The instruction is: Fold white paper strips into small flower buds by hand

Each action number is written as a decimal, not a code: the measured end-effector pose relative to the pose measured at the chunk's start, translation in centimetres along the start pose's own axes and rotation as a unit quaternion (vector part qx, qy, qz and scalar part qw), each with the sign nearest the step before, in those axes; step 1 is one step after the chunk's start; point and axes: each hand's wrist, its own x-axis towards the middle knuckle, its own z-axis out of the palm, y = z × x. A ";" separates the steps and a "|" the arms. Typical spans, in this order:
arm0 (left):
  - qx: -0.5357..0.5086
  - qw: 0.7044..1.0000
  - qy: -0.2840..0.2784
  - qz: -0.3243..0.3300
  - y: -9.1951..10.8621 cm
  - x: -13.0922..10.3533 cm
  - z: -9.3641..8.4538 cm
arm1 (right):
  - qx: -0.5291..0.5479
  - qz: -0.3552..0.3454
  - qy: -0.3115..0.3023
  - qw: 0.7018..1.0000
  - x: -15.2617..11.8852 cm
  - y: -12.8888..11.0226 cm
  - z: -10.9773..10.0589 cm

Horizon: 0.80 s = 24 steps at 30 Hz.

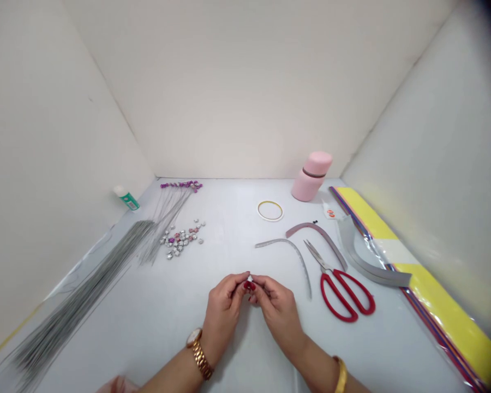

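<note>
My left hand [228, 295] and my right hand [276, 305] meet at the front middle of the table. Between their thumbs and fingertips they pinch a small silvery-white piece [250, 279], mostly hidden by the fingers. It resembles the small silver folded paper stars [182, 240] scattered at the left, among which lie a few pink and purple ones. To the right of my hands is a curved silver paper strip [298, 254], with a pinkish-grey strip [323, 233] beyond it. Scissors with red handles [339, 289] lie beside the strips, blades slightly apart.
Grey wires [85, 289] spread along the left, near purple-tipped wires [175, 199]. A glue stick [126, 197] lies by the left wall. A tape roll [270, 210] and pink flask [312, 176] are at the back. Right: grey strips [368, 265] and yellow packaged paper [437, 305].
</note>
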 end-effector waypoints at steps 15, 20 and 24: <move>0.076 0.993 -0.044 0.081 -0.2 0.2 -1.3 | 0.057 0.035 -0.058 0.996 0.7 -0.5 -0.5; 0.058 0.995 -0.042 0.075 -0.5 0.2 -1.2 | 0.056 0.034 -0.058 0.996 0.6 -0.5 -0.5; 0.064 0.993 -0.052 0.090 -0.3 0.1 -1.3 | 0.050 0.030 -0.059 0.997 0.5 -0.6 -0.5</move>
